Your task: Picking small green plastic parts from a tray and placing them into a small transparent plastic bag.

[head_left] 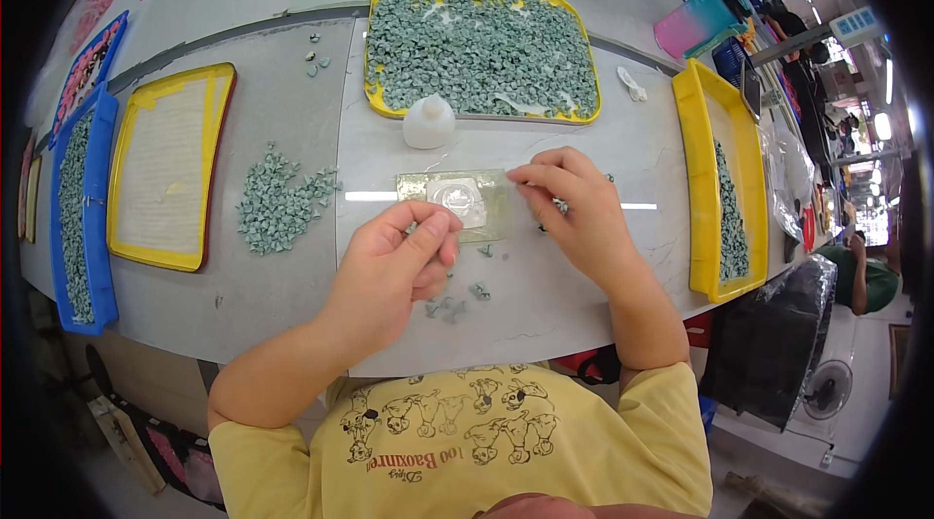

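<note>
Nearest the lens, at bottom centre, a yellow printed T-shirt (486, 451) is seen, w/ both forearms rising from it onto a grey marbled table (584, 276). Upper centre is taken by a yellow tray (381, 33) heaped w/ small grey-green pieces; a 2nd yellow tray (696, 178) w/ fewer pieces is at right, a yellow tray w/ a pale insert (165, 169) at left, beside a blue tray (102, 198). A loose pile of grey-green pieces (277, 203) is seen left of centre. The left hand (394, 271) is pinched shut, thumb to fingers; what's held cannot be told. The right hand (569, 203) is curled, fingertips pressed on the right edge of a small clear sheet w/ a round disc (457, 200), lying flat mid-frame between both hands. A white squat bottle (428, 122) stands just above it; a few stray pieces (448, 307) lie below.
</note>
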Tool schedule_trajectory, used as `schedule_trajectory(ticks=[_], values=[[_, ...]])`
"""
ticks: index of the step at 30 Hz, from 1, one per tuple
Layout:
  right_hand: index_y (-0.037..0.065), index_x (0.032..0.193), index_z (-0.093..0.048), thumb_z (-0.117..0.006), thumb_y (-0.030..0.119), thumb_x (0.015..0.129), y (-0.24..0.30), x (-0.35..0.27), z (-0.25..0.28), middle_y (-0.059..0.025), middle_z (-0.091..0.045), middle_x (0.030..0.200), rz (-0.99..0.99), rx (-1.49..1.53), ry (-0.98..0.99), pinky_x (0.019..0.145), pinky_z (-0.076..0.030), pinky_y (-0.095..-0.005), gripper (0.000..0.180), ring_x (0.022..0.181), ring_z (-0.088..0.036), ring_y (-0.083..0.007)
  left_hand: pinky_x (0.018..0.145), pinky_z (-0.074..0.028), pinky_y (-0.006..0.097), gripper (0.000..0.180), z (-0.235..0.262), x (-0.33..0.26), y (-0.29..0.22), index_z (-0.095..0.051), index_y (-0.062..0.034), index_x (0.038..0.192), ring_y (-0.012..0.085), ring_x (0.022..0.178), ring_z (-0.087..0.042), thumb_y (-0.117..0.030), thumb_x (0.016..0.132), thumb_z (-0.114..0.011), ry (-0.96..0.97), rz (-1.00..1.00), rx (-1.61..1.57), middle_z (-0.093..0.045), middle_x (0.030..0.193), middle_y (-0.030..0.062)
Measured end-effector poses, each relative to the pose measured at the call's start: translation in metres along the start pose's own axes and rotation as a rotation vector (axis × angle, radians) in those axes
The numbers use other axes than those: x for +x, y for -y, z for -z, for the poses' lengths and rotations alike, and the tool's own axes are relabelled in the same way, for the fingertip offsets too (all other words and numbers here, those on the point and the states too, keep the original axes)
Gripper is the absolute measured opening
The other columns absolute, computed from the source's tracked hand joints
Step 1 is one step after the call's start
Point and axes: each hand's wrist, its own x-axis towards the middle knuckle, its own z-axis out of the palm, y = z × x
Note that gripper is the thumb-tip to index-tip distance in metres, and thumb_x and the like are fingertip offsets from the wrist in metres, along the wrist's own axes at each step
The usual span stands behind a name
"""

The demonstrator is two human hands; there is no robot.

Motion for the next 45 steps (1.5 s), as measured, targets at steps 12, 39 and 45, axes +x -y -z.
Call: schedule_trajectory(ticks=[12,39,45], values=[[0.001,0.09,-0.063,-0.069,-0.004,0.065,0.02,-0.016,-0.014,-0.009,-0.063,0.085,0.438,0.122,-0.035,0.061,-0.048,-0.0299,0.026,0.072,-0.06,-0.0213,0.047,-0.028,0.02,0.017,-0.003,0.0,0.01,-0.054,-0.0024,0.099,0.0045,0.053,-0.034,-0.017,0.091,-0.052,0.054,0.033,0.099,-0.052,0.074,0.0015],[-0.008,0.09,-0.062,-0.062,0.0,0.062,0.014,-0.004,-0.031,-0.0123,-0.059,0.086,0.728,-0.332,-0.078,0.057,-0.048,-0.0307,0.029,0.069,-0.057,-0.0227,0.052,-0.034,0.02,0.015,0.01,-0.008,0.005,-0.055,0.0,0.099,0.0055,0.059,-0.039,-0.012,0.092,-0.05,-0.104,-0.223,0.019,-0.052,0.08,0.002],[-0.004,0.088,-0.063,-0.069,-0.001,0.06,0.016,-0.008,-0.033,-0.0106,-0.061,0.086,0.562,-0.143,-0.091,0.056,-0.047,-0.0293,0.03,0.068,-0.058,-0.0215,0.051,-0.033,0.019,0.018,0.021,-0.009,0.003,-0.056,0.0007,0.101,0.0046,0.058,-0.038,-0.014,0.091,-0.053,-0.029,-0.131,-0.113,-0.053,0.079,0.0018]])
